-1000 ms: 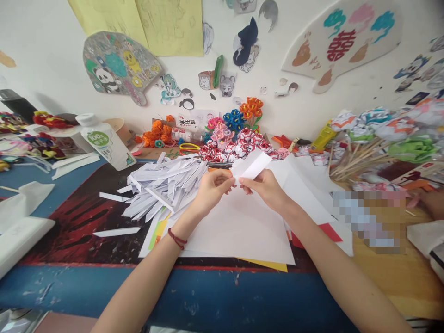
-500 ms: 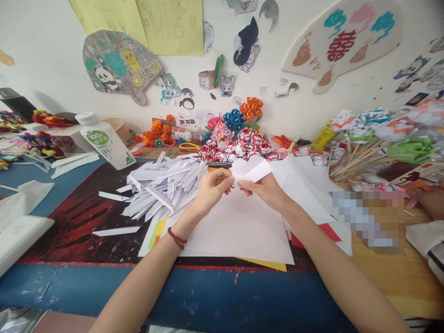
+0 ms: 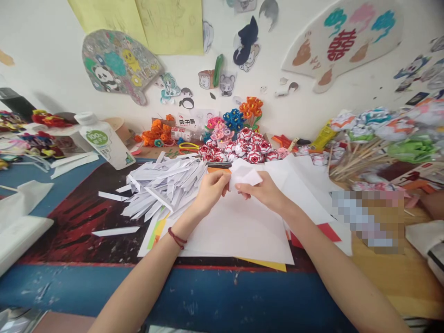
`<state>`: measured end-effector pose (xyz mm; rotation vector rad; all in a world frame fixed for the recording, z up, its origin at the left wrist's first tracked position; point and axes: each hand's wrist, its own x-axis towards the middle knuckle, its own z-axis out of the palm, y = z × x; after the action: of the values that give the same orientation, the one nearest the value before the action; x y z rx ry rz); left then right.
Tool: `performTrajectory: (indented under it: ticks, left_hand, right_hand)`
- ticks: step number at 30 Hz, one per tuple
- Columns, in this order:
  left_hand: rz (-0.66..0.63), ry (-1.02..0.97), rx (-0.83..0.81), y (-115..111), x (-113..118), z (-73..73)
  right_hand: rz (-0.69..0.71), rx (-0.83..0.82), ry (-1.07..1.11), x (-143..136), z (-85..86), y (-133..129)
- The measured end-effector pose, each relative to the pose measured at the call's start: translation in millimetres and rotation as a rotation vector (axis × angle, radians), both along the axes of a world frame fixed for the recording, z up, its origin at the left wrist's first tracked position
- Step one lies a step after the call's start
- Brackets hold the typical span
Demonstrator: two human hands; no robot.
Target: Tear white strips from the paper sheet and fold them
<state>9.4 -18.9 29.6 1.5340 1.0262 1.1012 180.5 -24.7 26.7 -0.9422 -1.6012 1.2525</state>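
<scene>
Blue table surface (image 3: 243,296) under a white wall (image 3: 41,32), seen from the wearer's head. Near the middle, a small folded piece of white paper (image 3: 247,175) is held up between two bare hands. Its left side is pinched by the left hand (image 3: 213,187), thumb against curled fingers, with almost no gap showing. Its near edge is gripped by the right hand (image 3: 262,188), the thumb laid flat over the paper and pointing left, the fingers tucked beneath. Both forearms are stretched forward from the lower corners and angled inward, the wrists raised over large white sheets (image 3: 239,226). A dark red cord bracelet (image 3: 177,238) is worn on the left wrist. Just left of the hands, narrow white paper strips (image 3: 166,182) are heaped, and a single strip (image 3: 116,231) is laid apart on a black-and-red mat (image 3: 72,231). Beyond the hands, red-and-white flowers (image 3: 244,149) are massed. A white bottle (image 3: 106,141) is seen at the left; at the right, thin sticks (image 3: 360,162) are bunched. Two painted fan shapes (image 3: 121,67) are displayed on the wall.
</scene>
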Motion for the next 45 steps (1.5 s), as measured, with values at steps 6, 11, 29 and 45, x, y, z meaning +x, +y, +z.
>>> performTrajectory:
  ticks: [6, 11, 29, 45]
  left_hand:
    - [-0.070, -0.108, -0.015, 0.2, -0.1, 0.7]
    - [-0.098, -0.167, -0.042, -2.3, 0.4, 2.2]
    - [0.005, -0.064, 0.008, 4.1, -2.7, -4.2]
    - [0.108, 0.138, 0.251, 2.8, -4.3, -5.8]
  right_hand:
    - [-0.100, -0.009, 0.089, -2.0, -4.6, 3.3]
    - [-0.139, 0.011, 0.119, -3.2, -5.0, 3.5]
    - [-0.157, -0.100, 0.137, 12.5, -0.8, 12.0]
    - [0.354, -0.269, -0.189, 10.3, -0.9, 1.4]
